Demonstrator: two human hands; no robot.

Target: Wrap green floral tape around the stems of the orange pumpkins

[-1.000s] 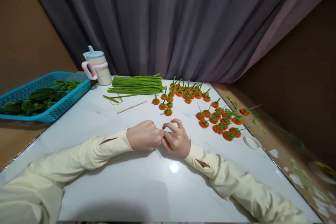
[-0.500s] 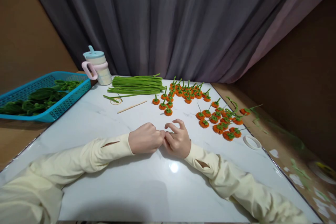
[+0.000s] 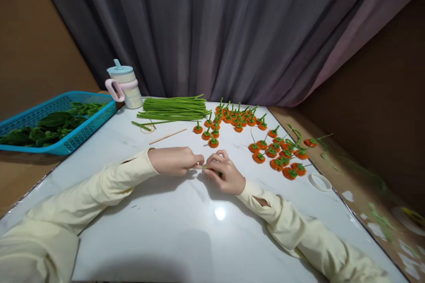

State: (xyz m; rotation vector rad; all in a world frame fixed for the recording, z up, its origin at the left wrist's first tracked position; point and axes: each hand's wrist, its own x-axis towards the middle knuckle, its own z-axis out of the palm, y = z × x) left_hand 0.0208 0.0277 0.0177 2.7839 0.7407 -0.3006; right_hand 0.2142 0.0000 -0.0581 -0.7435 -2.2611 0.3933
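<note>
My left hand (image 3: pixel 175 160) and my right hand (image 3: pixel 226 173) meet over the middle of the white table. Between the right fingers shows a bit of green fuzzy stem (image 3: pixel 216 171), mostly hidden by the hand. The left fingers are pinched right beside it; what they grip is too small to make out. Just beyond the hands stand small orange fuzzy pumpkins (image 3: pixel 213 143) with green stems. More orange pumpkins (image 3: pixel 258 157) with thin wires lie to the right of my right hand.
A pile of green pipe cleaners (image 3: pixel 174 108) lies at the back, with a wooden stick (image 3: pixel 168 136) in front. A blue basket (image 3: pixel 66 141) of green leaves and a lidded cup (image 3: pixel 133 97) stand left. A white tape ring (image 3: pixel 319 181) lies near the right edge.
My left hand has drawn a little to the left and up, opening a small gap between the hands. The right fingers have curled in, and green shows between them.
</note>
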